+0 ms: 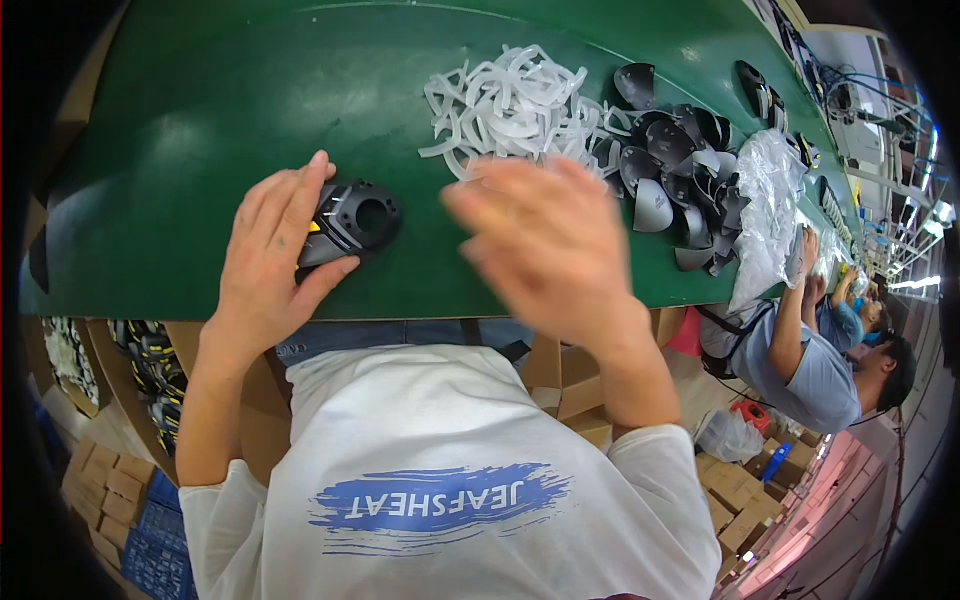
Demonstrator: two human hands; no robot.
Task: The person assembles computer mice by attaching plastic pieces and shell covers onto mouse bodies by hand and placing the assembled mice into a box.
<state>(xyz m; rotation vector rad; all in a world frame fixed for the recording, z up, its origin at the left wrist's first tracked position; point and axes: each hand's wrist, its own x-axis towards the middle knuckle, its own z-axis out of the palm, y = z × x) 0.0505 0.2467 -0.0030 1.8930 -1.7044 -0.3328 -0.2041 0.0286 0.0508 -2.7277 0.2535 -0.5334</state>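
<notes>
My left hand (268, 235) is closed around a black and grey plastic housing (338, 232) with a round opening at its right end and a small yellow mark. The housing lies on the green tabletop (250, 100), thumb at its near side and fingers over its far side. Smeared by motion, my right hand (550, 245) is above the table, to the right of the housing. Whether its fingers hold anything does not show. Just beyond it is a heap of translucent white curved plastic strips (515, 105), partly hidden by this hand.
Right of the strips lie several black curved shells (670, 145) and a clear plastic bag (765, 205). Other people (810, 360) work farther along the table. Cardboard boxes (575, 380) and a carton of similar housings (150, 370) stand below the near edge.
</notes>
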